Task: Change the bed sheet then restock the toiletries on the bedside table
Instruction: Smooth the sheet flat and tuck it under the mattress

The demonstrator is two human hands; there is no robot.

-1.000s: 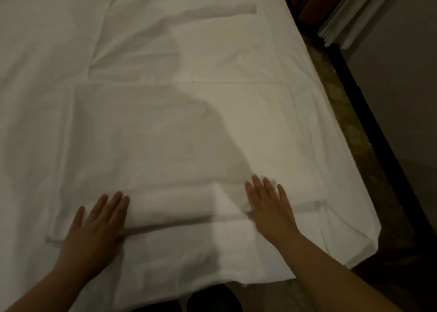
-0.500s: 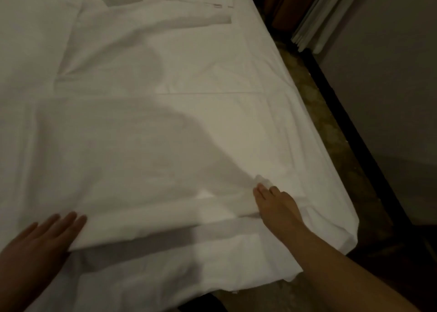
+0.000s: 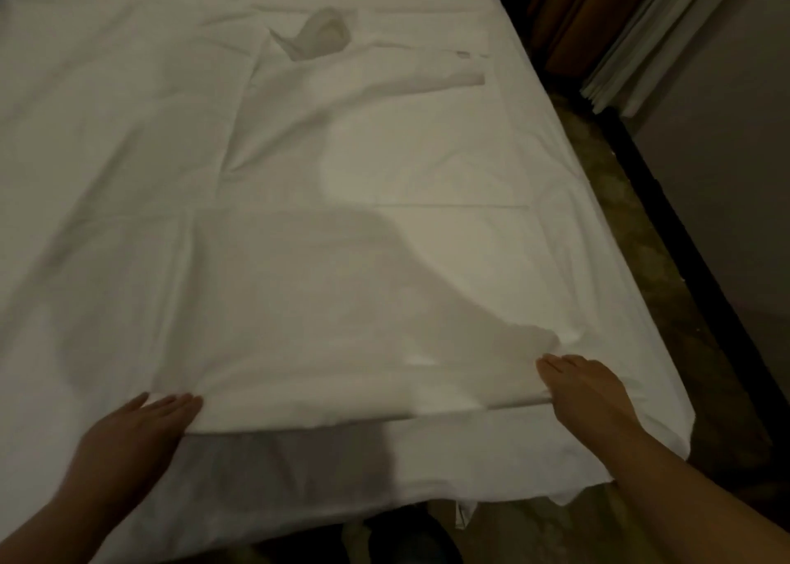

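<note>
mostly the frame was filled by the sheet (image 3: 342,221), white, spread over the bed from the upper left down to the lower edge, its corner hanging off at lower right. across the lower middle ran a fold (image 3: 363,409), a doubled band of cloth with a shadow under it. a small bunch (image 3: 320,35) of cloth sat near the top centre. at the right ran dark floor (image 3: 641,264), with curtains (image 3: 620,28) in the upper right corner.

the left hand (image 3: 137,435) lay flat at lower left, fingers straight and together, tips touching the fold's left end, gripping nothing. the right hand (image 3: 585,392) lay at lower right, fingers extended onto the fold's right end; whether its thumb caught cloth could not be told.

the sheet looked light, limp and prone to creasing, likely to slide over the layer below. it seemed best taken at the fold's two ends or the corners, pinched between thumb and fingers, both sides drawn evenly.
</note>
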